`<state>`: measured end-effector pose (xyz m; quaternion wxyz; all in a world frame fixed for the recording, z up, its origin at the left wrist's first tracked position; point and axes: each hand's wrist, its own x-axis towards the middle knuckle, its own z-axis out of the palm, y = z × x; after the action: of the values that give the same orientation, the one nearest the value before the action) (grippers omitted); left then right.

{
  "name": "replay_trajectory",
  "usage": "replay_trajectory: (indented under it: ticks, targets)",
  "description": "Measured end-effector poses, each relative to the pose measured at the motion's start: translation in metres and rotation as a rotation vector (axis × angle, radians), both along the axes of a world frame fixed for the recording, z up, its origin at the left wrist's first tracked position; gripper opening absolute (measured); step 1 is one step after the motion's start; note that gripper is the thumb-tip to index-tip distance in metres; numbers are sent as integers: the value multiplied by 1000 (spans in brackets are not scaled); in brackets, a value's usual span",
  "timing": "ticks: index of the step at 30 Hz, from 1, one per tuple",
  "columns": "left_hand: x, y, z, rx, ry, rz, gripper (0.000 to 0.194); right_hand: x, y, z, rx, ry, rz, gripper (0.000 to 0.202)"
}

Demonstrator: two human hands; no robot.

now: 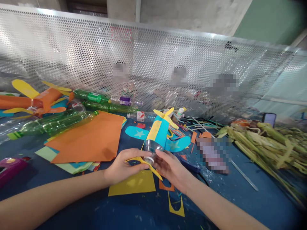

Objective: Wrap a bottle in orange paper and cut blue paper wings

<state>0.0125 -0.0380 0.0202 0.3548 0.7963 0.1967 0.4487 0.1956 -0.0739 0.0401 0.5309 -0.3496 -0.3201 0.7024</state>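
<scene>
A toy plane [161, 131] made from a clear plastic bottle, wrapped in blue and yellow paper, is held over the table with its neck end towards me. Blue wings with pale stars stick out on both sides, and yellow paper blades [165, 115] stand at its far end. My left hand [126, 167] pinches a yellow paper propeller [155, 172] at the bottle's capped neck. Fingers of my right hand [174, 169] close round the clear neck end from the right; some fingertips are hidden behind it.
Orange paper [93, 140] tops a stack of coloured sheets at left. Green bottles [57, 123] and an orange paper plane [45, 100] lie behind it. A purple tool [11, 167] is at far left, corn husks [271, 137] at right. A perforated metal screen [148, 64] runs behind.
</scene>
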Motion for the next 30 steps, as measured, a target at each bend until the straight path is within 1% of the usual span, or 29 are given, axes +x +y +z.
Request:
replay_trajectory:
  ticks: [3, 8, 12, 14, 15, 17, 19, 22, 24, 25, 27, 28, 30]
  targets:
    - [1, -1, 4, -79, -32, -26, 38, -1, -2, 1, -23, 6, 15, 18]
    - [3, -5, 4, -316, -90, -93, 38, -2, -3, 2, -67, -4, 2, 22]
    - [5, -4, 5, -452, -163, -200, 47, -1, -3, 6, 4, -29, -27, 23]
    - [5, -2, 6, -530, -211, -238, 45, -1, -3, 6, 58, -47, -18, 22]
    - [5, 0, 7, -562, -236, -231, 42, -1, -3, 5, 79, -59, -5, 22]
    - [4, 6, 11, -609, -308, -171, 35, 0, -3, 4, 103, -80, 19, 23]
    - [2, 15, 16, -649, -411, -124, 31, 0, -2, 1, 105, -101, 31, 32]
    - [-3, 28, 25, -725, -521, -154, 39, 3, 2, 1, 92, -120, 17, 56]
    - [-8, 37, 31, -742, -539, -165, 44, 8, 7, 3, 70, -106, -22, 61]
    - [-11, 40, 34, -743, -540, -168, 45, 11, 11, 4, 50, -92, -53, 60]
    - [-16, 45, 38, -742, -526, -187, 47, 20, 19, 8, 8, -61, -115, 49]
    - [-19, 48, 39, -743, -512, -208, 49, 25, 23, 9, -2, -47, -134, 45]
    - [-23, 51, 40, -747, -468, -272, 52, 35, 30, 10, 24, -23, -139, 41]
